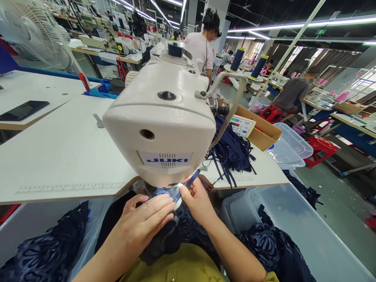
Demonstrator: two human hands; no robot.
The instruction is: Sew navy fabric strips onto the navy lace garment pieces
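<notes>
A white JUKI sewing machine head [164,117] stands right in front of me, and its needle area is mostly hidden under its body. Just below it, my left hand [143,221] lies with outstretched fingers on a piece of navy lace fabric [163,192], thumb apart. My right hand [198,199] pinches a narrow navy strap [193,178] between thumb and fingers, close to the machine's underside. Dark patterned fabric [188,225] hangs from the work onto my lap, partly covered by my hands.
A heap of navy straps [232,145] lies on the table right of the machine, beside a cardboard box [261,131]. Plastic bins with navy lace pieces [267,246] flank me. A phone [25,110] rests at left. Co-workers sit or stand beyond.
</notes>
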